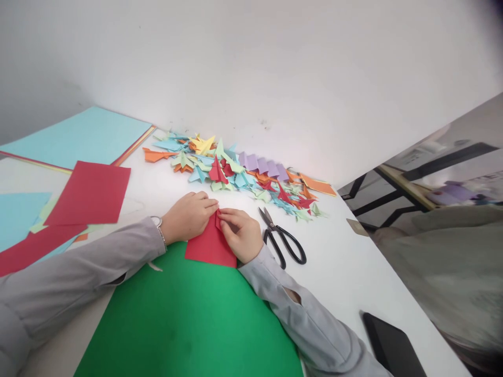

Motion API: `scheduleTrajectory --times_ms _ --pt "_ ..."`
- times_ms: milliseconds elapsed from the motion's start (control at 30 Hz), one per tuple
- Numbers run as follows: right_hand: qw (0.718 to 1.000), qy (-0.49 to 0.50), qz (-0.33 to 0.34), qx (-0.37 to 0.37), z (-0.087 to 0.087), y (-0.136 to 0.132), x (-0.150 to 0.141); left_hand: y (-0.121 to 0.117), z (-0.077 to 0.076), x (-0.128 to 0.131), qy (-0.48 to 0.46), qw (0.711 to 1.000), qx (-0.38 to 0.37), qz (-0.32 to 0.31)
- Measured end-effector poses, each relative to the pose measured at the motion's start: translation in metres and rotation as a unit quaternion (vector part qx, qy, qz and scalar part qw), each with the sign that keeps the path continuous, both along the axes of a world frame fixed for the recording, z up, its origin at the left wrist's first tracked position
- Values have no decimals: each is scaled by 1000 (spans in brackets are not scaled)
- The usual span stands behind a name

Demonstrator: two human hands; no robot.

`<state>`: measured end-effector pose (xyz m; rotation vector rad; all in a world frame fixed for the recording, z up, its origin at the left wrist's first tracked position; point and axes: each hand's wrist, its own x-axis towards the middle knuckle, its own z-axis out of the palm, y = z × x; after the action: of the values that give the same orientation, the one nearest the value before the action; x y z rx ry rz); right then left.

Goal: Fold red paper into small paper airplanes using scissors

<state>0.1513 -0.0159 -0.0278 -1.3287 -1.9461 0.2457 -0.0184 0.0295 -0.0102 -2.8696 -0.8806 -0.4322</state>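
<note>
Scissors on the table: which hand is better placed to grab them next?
Probably the right hand: the scissors lie just beside it, while the left hand is farther off. Both hands are touching the red paper between them, though.

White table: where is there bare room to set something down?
Bare tabletop lies between the scissors and the dark flat device; the green sheet is bare nearer than the red paper. Crowded: the far side, with folded paper pieces, and the left, with loose sheets.
</note>
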Motion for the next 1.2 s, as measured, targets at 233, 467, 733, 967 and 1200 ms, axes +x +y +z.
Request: scheduleTrajectory --times_ms 233,467,733,967,1200 --pt "1000 1 5 -13 0 0 0 0 -1 -1 3 1000 6 -6" --pt "1000 -19 7 -14 0 -1 1 2 -3 -1 -2 1000 7 -8" --pt "999 -36 20 14 -2 -1 1 1 -3 -1 0 1000 7 -4" --pt "998 -35 33 33 -6 2 3 2 -4 -1 6 1000 13 -3" --pt "998 -43 33 36 -6 1 3 1 -2 0 14 1000 18 1"
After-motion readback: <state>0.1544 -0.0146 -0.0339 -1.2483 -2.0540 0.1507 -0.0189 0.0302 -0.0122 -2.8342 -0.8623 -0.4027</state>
